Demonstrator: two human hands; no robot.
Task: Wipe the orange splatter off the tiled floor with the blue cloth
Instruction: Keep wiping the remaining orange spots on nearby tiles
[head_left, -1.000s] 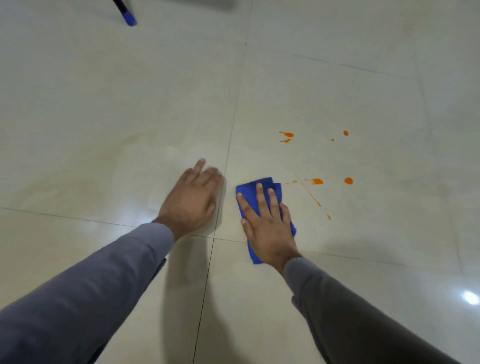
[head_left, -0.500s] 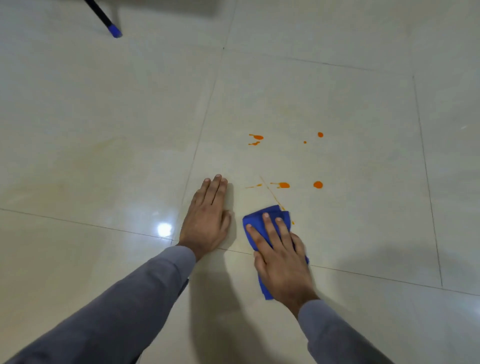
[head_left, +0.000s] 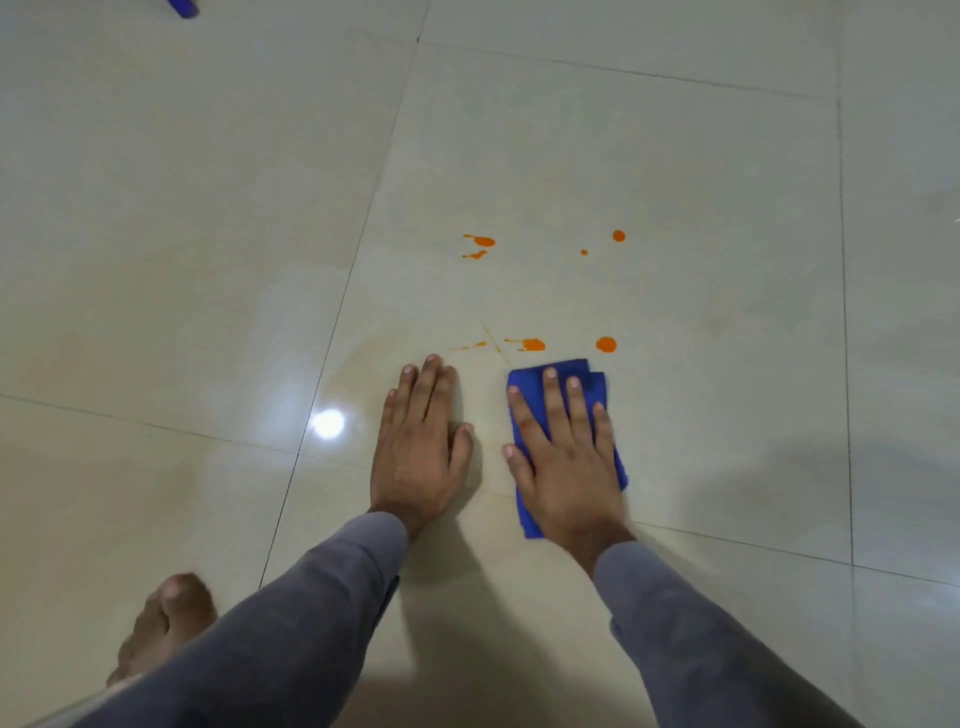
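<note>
Since earlier frame, your right hand (head_left: 566, 457), fingers flat, slid cloth (head_left: 597, 382) toward splatter (head_left: 532, 344); left hand (head_left: 418, 447), fingers flat, braces on floor (head_left: 208, 260).

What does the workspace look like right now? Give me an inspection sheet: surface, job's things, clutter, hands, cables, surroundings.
Surface: glossy pale tiled floor with grout lines and a light glare.
Job's things: orange splatter in several drops beyond the hands, not yet wiped; a faint streak runs near the closest drops. Folded blue cloth lies flat just short of them.
Clutter: blue-tipped object at the far left edge, mostly out of frame.
Hands: right hand presses flat on the cloth; left hand rests flat on the bare tile beside it.
Cables: nothing seen.
Surroundings: a bare foot at lower left; grey sleeves.
</note>
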